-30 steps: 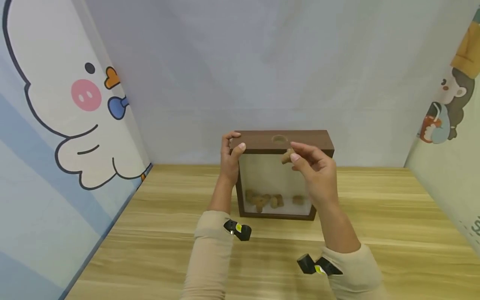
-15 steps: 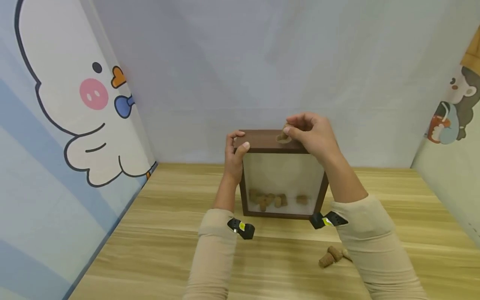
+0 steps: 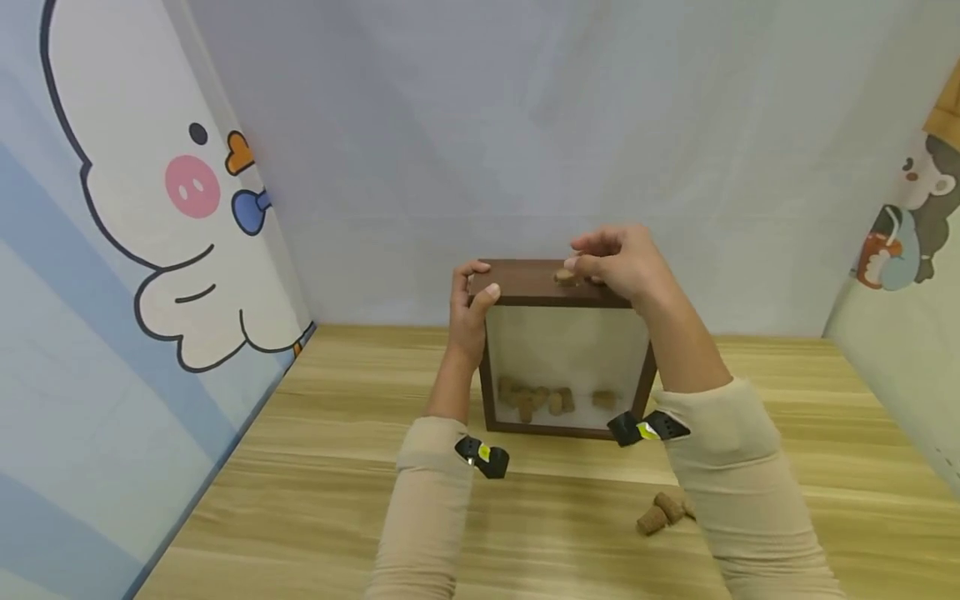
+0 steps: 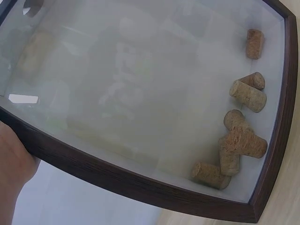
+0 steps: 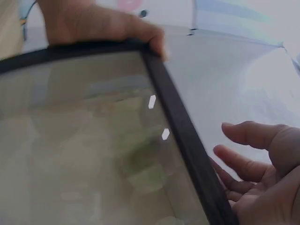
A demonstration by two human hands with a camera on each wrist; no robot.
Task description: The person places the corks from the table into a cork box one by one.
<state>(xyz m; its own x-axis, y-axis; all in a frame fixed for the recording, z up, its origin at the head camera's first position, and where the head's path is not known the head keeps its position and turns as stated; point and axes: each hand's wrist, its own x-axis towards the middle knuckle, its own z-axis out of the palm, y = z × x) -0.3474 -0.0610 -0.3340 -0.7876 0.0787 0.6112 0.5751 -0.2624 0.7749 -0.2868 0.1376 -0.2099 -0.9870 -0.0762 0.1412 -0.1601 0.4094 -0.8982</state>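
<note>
A brown wooden shadow box (image 3: 525, 283) with a clear front stands upright on the table. My left hand (image 3: 468, 312) grips its upper left corner, thumb over the front edge and fingers on the top. A wine cork (image 3: 565, 277) is at the round hole in the box's top; how deep it sits I cannot tell. Just above it is my right hand (image 3: 626, 262). In the right wrist view the thumb and fingers of this hand (image 5: 262, 164) are apart, with nothing seen between them. Several corks (image 4: 241, 140) lie inside along the bottom.
More loose corks (image 3: 660, 512) lie on the wood-grain table (image 3: 315, 467), beside the right forearm, which partly hides them. A pale curtain (image 3: 450, 150) hangs behind the box. Printed cartoon panels (image 3: 135, 208) stand at both sides.
My right hand has risen from the box's front to the top hole with a cork, and its fingers have come off it. The cork has tipped lower. The left hand keeps its grip.
</note>
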